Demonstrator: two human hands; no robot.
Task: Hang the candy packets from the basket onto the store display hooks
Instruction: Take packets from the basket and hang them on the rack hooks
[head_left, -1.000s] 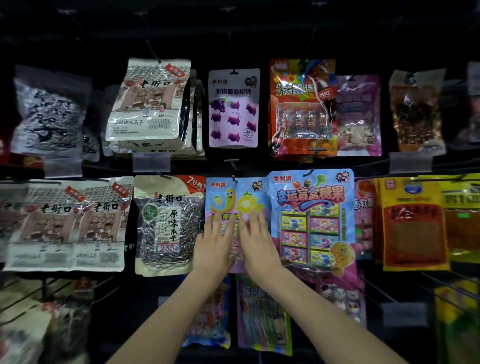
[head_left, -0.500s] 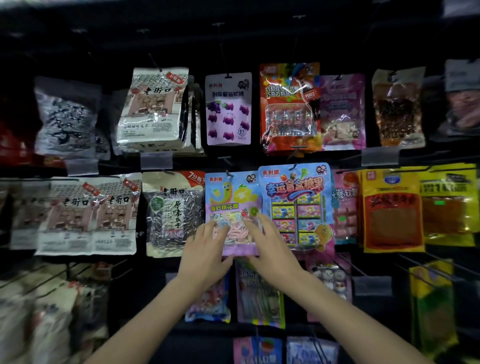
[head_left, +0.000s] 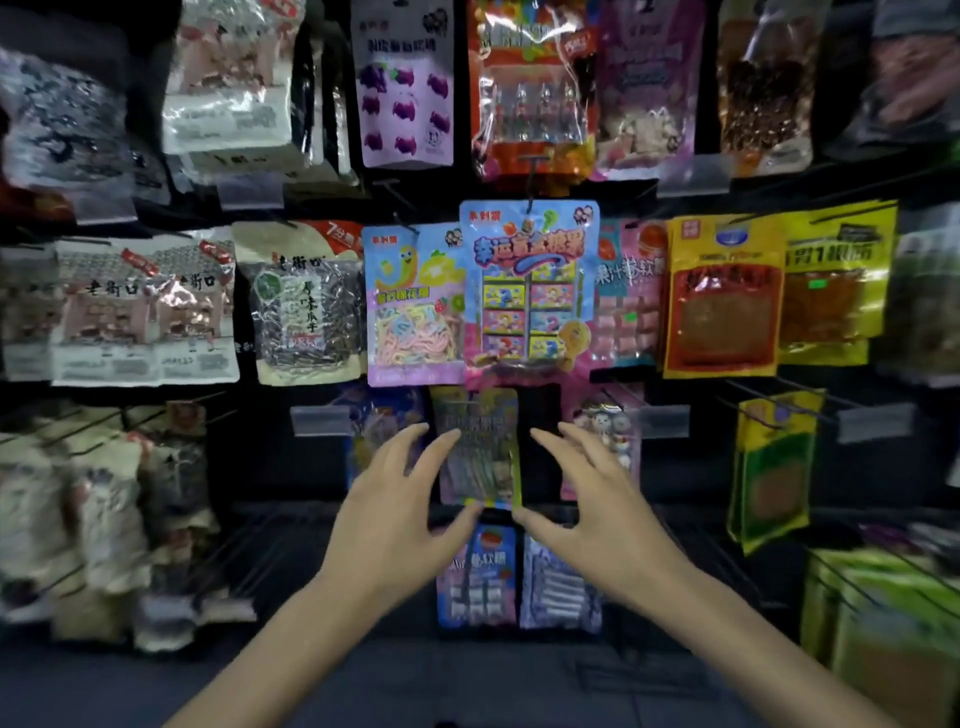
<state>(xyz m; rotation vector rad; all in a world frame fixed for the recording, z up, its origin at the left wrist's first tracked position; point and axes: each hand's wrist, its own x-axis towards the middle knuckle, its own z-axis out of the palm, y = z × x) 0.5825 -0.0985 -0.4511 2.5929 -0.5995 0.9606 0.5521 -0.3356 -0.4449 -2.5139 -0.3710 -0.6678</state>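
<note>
A pale blue and pink candy packet (head_left: 413, 306) with coloured strings hangs on a hook in the middle row, free of both hands. A bigger blue candy packet (head_left: 530, 291) overlaps it on the right. Below these hangs a green-edged candy packet (head_left: 480, 447). My left hand (head_left: 400, 514) and my right hand (head_left: 587, 509) hover on either side of that lower packet, fingers spread and holding nothing. The basket is out of sight.
Snack bags crowd the black display wall: sunflower seed bags (head_left: 306, 306) on the left, yellow packets (head_left: 722, 301) and a green-yellow bag (head_left: 774, 467) on the right. Bare wire hooks (head_left: 769, 387) stick out at the right. More candy packets (head_left: 478, 577) hang lower down.
Both hands have come off the pale blue packet and dropped down and apart. The packet stays hanging on its hook. The view has tilted downward.
</note>
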